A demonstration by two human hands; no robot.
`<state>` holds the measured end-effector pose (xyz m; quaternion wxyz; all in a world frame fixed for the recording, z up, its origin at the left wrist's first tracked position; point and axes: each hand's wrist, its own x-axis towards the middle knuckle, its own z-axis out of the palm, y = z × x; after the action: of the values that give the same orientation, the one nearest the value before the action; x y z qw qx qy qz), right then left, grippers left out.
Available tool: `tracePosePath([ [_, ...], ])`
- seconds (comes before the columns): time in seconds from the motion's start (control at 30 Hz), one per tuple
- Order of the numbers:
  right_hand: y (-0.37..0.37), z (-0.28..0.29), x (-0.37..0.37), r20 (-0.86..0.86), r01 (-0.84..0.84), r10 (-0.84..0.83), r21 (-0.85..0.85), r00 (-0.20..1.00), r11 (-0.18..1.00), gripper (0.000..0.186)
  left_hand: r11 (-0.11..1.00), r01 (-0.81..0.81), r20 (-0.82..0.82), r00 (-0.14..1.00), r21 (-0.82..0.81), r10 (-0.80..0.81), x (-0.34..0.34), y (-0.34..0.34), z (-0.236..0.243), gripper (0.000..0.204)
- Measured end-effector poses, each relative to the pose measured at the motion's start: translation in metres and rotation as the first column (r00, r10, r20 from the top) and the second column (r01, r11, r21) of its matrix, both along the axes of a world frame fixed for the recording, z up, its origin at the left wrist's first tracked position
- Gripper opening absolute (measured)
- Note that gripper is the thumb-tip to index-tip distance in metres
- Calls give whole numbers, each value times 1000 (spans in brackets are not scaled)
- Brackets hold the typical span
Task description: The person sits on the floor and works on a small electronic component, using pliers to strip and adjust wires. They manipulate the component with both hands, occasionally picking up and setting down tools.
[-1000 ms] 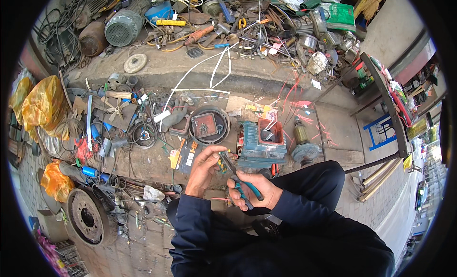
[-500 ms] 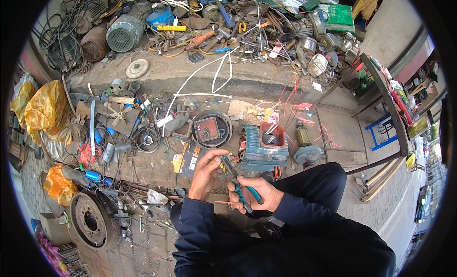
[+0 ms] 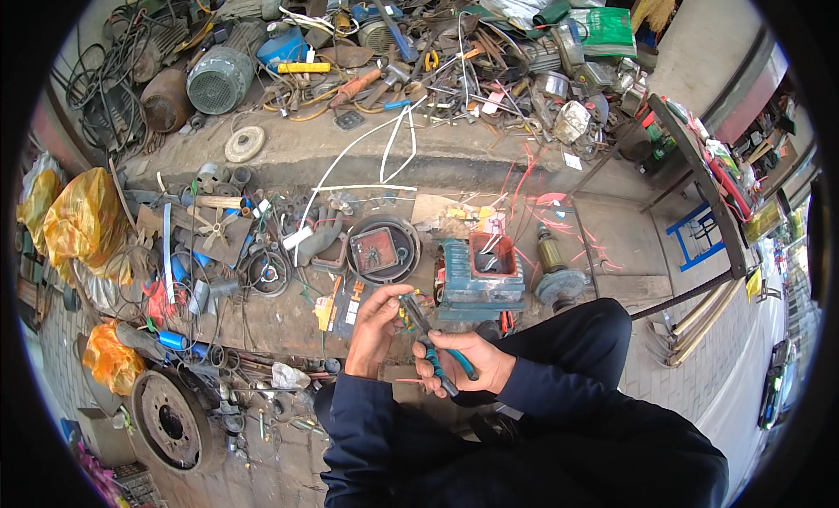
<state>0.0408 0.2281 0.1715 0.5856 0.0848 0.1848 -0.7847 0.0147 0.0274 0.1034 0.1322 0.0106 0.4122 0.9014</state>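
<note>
My right hand (image 3: 482,361) is closed around pliers (image 3: 417,317) with teal-and-black handles, jaws pointing up and to the left. My left hand (image 3: 371,331) pinches at the jaws, with small yellow-green bits, possibly wire, showing beside its fingertips. What exactly those fingers hold is too small to make out. A thin reddish strand (image 3: 407,380) sticks out left of my right hand. Just beyond my hands stands a teal motor housing (image 3: 479,305) with an open reddish terminal box on top, pale wires rising from it. To its right lies a motor rotor (image 3: 551,256).
A round dark motor cover (image 3: 407,270) lies left of the housing. Loose red wires (image 3: 590,237) lie behind the rotor. A heavy wheel (image 3: 166,421) rests at lower left. Tools and scrap crowd a raised ledge (image 3: 297,154); a metal-framed stand (image 3: 699,185) is at right.
The view has shifted slightly, so the surroundings sit a little to the left. Both hands keep nearly the same pose at the pliers; the left fingers have sunk slightly in the picture.
</note>
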Motion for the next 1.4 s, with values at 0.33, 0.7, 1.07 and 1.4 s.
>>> tracePosePath([
  [0.33, -2, -7, 3, 20, 37, -36, -47, 999, 998, 33, 1000, 1, -12, 1000, 15, -1, -2, 2, 0, 34],
  [0.7, -10, -10, 7, -55, 98, -101, -57, 993, 994, 37, 1000, -16, 33, 999, -23, 16, -3, 5, 2, 36],
  [1.07, -19, -3, 14, -5, 62, -62, -12, 998, 998, 44, 962, -193, 80, 980, 193, 181, -9, 8, -8, 45],
  [1.4, -38, 4, 4, 42, 92, -92, 6, 995, 996, 40, 974, -222, 76, 973, 42, 218, -6, 10, 9, 43],
])
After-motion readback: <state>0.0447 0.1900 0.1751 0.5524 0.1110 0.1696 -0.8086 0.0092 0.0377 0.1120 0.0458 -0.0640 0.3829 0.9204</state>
